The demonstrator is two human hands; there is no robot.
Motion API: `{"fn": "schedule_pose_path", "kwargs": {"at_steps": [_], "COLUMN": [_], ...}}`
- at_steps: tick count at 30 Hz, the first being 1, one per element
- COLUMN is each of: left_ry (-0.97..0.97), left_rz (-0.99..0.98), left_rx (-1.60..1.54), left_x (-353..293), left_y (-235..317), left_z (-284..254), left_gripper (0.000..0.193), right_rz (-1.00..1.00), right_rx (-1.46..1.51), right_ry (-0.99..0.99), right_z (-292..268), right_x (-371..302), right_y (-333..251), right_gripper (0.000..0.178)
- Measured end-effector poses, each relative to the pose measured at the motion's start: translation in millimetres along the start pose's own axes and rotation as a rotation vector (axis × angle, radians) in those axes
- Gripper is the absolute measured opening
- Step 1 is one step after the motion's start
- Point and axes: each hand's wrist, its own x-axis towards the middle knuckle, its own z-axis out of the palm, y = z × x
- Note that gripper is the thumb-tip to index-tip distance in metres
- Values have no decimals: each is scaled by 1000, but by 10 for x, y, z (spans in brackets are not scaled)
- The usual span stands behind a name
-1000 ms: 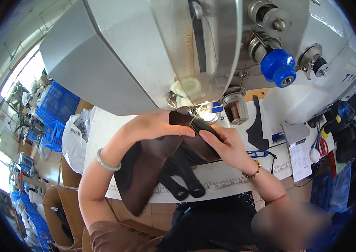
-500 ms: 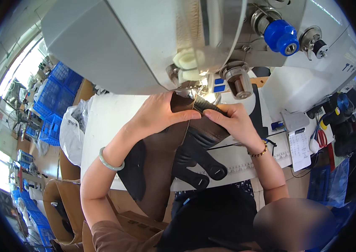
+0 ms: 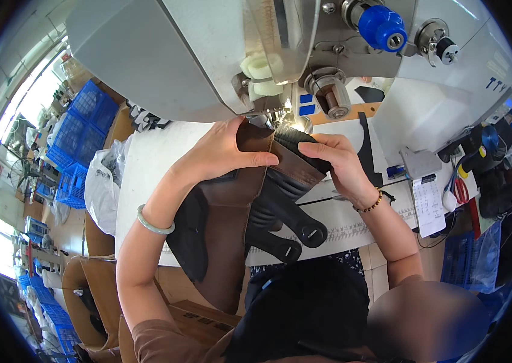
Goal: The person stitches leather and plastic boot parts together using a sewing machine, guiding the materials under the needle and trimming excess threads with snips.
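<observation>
Under the lit needle area of a grey-white sewing machine [image 3: 147, 66] lies a brown leather piece [image 3: 225, 227] with a stitched seam, its lower end hanging past the table edge. My left hand [image 3: 222, 151] grips its left side near the needle, thumb on top and fingertips hidden. My right hand [image 3: 342, 162] pinches a black pleated band [image 3: 295, 140] joined to the piece, thumb on top and other fingers mostly behind. Below the hands, two black straps [image 3: 297, 219] with rounded, slotted ends fan out. The needle tip is hard to make out in the glare.
The white table [image 3: 147, 148] has a ruler strip [image 3: 358, 233] along its front edge. To the right are a paper note [image 3: 428, 209], red-handled scissors [image 3: 461, 190] and thread spools. Blue crates [image 3: 92, 115] and a plastic bag [image 3: 101, 187] stand left, with cardboard boxes [image 3: 198, 320] below.
My right hand has shifted slightly on the black pleated band, which now shows more of its pleats. The brown leather has turned a little, and the machine sits higher in view.
</observation>
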Motion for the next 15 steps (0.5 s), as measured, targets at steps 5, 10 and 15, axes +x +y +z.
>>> {"fn": "schedule_pose_path", "kwargs": {"at_steps": [5,10,15], "left_ry": [79,167,321], "left_rz": [20,-165,-183], "left_rx": [-11,178,232], "left_x": [-68,-103,-150], "left_y": [47,175,104], "left_z": [68,179,383], "left_gripper": [81,86,93], "right_rz": [38,36,15], "right_rx": [-258,-410,-514], "right_ry": [-62,-141,-160], "right_z": [-18,-183,-241], "right_x": [44,232,318], "right_y": [-194,-396,-466], "right_gripper": [31,29,27]}}
